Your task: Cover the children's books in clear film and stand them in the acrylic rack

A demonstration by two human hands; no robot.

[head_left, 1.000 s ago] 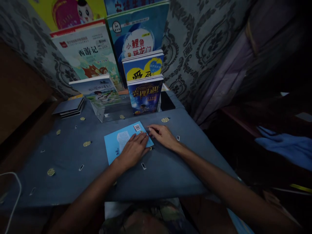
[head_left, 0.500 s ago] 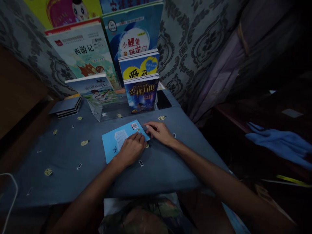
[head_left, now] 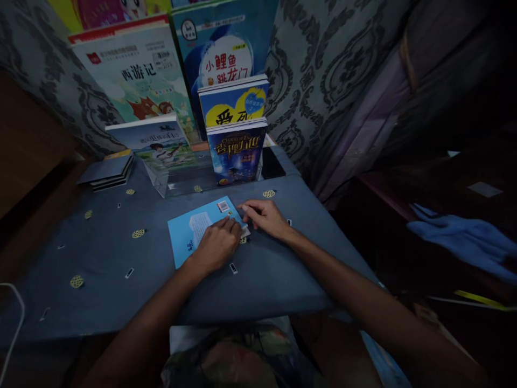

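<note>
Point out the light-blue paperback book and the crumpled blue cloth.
Light-blue paperback book (head_left: pixel 195 227): head view, on its back cover.
Crumpled blue cloth (head_left: pixel 464 237): head view, on its broad middle.

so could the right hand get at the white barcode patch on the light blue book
Likely yes: the right hand is beside the white barcode patch, and the left hand, resting on the light blue book, leaves the patch uncovered.

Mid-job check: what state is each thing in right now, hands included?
Light-blue book: lying back cover up, pages showing at its right corner
Left hand: palm down on that book
Right hand: fingers curled by its right edge, contact unclear
Dark-blue book: upright, leaning back
Guitar-cover book: leaning back
Stacked books: lying flat
Black flat object: lying flat
Blue cloth: crumpled
Curtain: gathered
</note>
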